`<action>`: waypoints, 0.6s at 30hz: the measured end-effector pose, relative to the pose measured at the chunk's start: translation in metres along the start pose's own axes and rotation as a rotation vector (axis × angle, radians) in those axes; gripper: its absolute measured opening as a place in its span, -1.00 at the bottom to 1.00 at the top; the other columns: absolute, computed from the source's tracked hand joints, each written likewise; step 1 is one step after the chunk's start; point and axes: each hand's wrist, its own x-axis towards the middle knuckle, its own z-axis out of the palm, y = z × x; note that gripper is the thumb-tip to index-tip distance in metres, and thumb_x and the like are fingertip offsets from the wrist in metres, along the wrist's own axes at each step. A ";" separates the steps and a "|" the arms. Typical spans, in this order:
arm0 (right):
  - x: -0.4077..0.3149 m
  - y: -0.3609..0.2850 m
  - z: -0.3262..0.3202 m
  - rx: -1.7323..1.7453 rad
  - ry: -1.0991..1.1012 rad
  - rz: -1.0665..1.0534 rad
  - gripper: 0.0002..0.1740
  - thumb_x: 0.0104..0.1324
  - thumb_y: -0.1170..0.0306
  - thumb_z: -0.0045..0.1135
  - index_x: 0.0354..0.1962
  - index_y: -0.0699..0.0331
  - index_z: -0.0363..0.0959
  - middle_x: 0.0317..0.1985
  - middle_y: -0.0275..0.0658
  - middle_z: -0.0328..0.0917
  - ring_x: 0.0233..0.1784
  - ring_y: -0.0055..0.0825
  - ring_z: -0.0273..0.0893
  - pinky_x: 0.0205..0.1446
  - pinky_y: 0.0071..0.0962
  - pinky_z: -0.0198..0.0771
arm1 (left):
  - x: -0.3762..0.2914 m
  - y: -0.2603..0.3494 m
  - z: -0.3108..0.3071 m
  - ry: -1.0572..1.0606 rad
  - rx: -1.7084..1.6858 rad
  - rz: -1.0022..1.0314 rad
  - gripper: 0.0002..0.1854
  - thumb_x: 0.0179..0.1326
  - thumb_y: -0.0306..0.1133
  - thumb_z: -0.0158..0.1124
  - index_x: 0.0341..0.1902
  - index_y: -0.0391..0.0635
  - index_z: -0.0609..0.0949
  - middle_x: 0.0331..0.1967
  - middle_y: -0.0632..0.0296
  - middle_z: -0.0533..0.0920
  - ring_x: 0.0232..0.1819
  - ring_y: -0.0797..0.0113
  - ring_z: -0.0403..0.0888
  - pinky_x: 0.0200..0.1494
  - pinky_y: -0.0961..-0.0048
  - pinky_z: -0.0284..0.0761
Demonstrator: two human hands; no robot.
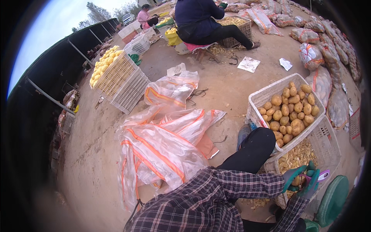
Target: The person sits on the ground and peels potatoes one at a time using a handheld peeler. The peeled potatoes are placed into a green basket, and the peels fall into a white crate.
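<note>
At the lower right, my left hand (290, 177), in a grey and green glove, is closed around a brown potato (298, 181). My right hand (310, 185), gloved the same way, grips a purple-handled peeler (323, 175) against the potato. Both hands are over a white plastic crate (327, 139) that holds potato peelings (297, 156). Just beyond it, another white crate (255, 100) is filled with unpeeled potatoes (289, 107). The peeler's blade is mostly hidden by the gloves.
Empty clear mesh sacks with orange stripes (162, 145) lie on the ground. Stacked crates (127, 90) hold peeled potatoes (105, 65). A co-worker (197, 17) sits on a stool, another person (144, 17) farther back. Full sacks (330, 55) line the right; a green round container (333, 200) stands nearby.
</note>
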 end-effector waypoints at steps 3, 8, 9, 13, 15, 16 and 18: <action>0.014 0.015 -0.028 0.127 -0.151 0.148 -0.47 0.32 0.14 0.08 0.08 0.36 0.38 -0.16 -0.18 0.55 -0.16 -0.50 0.51 -0.07 -0.50 0.46 | -0.011 0.002 0.004 0.087 0.046 0.056 -0.38 0.23 0.22 0.04 0.11 -0.04 0.48 -0.29 0.31 0.59 -0.33 0.40 0.56 -0.35 0.37 0.55; 0.043 0.053 -0.071 0.460 -0.191 0.046 -0.37 0.35 0.17 0.03 0.31 0.10 0.11 0.14 -0.01 0.42 0.18 -0.23 0.40 0.26 -0.26 0.34 | 0.000 -0.001 0.000 -0.046 0.220 0.068 -0.47 0.25 0.13 0.07 0.04 -0.07 0.53 -0.38 0.26 0.60 -0.45 0.43 0.56 -0.55 0.49 0.49; 0.058 0.056 -0.080 0.501 -0.321 -0.020 -0.41 0.36 0.16 0.01 0.29 0.08 0.15 0.18 0.00 0.37 0.23 -0.18 0.34 0.30 -0.21 0.29 | 0.004 -0.008 0.002 -0.071 0.252 0.053 -0.49 0.26 0.11 0.08 0.02 -0.08 0.54 -0.38 0.25 0.60 -0.46 0.44 0.56 -0.57 0.50 0.48; 0.086 0.042 -0.095 0.105 0.113 -0.001 -0.60 0.34 0.16 0.05 -0.02 0.28 0.38 -0.25 -0.16 0.50 -0.27 -0.41 0.45 -0.18 -0.46 0.37 | -0.022 0.011 0.026 -0.210 0.333 -0.097 -0.45 0.25 0.18 -0.01 -0.10 -0.10 0.56 -0.51 0.27 0.56 -0.65 0.49 0.47 -0.59 0.60 0.41; 0.084 0.028 -0.084 -0.186 0.245 -0.033 -0.61 0.34 0.17 0.08 -0.17 0.38 0.50 -0.46 -0.23 0.56 -0.52 -0.53 0.50 -0.42 -0.59 0.40 | -0.017 0.013 0.013 -0.336 0.158 -0.069 -0.43 0.27 0.20 -0.03 -0.08 -0.11 0.56 -0.42 0.22 0.60 -0.61 0.43 0.51 -0.61 0.58 0.41; 0.074 0.014 -0.059 -0.347 0.247 0.037 -0.63 0.34 0.21 0.07 -0.19 0.42 0.49 -0.44 -0.22 0.57 -0.50 -0.57 0.50 -0.40 -0.60 0.40 | -0.018 0.015 0.010 -0.204 0.019 -0.049 -0.43 0.26 0.19 0.01 -0.05 -0.11 0.54 -0.31 0.16 0.63 -0.55 0.39 0.55 -0.60 0.57 0.45; 0.059 -0.018 -0.047 -0.502 0.259 -0.036 -0.64 0.35 0.22 0.04 -0.21 0.42 0.49 -0.38 -0.18 0.59 -0.39 -0.57 0.53 -0.37 -0.57 0.42 | -0.006 0.019 0.001 -0.279 -0.038 -0.046 -0.38 0.25 0.17 0.05 0.00 -0.21 0.51 -0.25 0.07 0.63 -0.47 0.31 0.60 -0.54 0.54 0.54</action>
